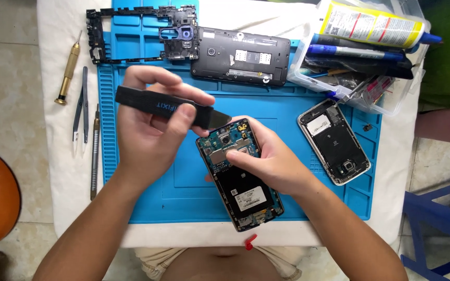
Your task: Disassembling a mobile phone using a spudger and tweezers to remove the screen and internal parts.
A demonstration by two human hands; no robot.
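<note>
My left hand (152, 125) grips a black flat pry tool (141, 102) with a thin metal blade (220, 119), held level above the blue work mat (287, 119). The blade tip sits at the top edge of an opened phone (238, 177), whose green circuit board and black battery are exposed. My right hand (272, 158) holds that phone from the right side, thumb pressed across the board just under the camera.
A second opened phone (334, 141) lies at the right of the mat. A black back cover (240, 56) and a black mid frame (141, 34) lie at the top. Screwdriver (67, 70), tweezers (80, 112) and a scalpel (95, 156) rest at left. A clear tool box (360, 52) stands top right.
</note>
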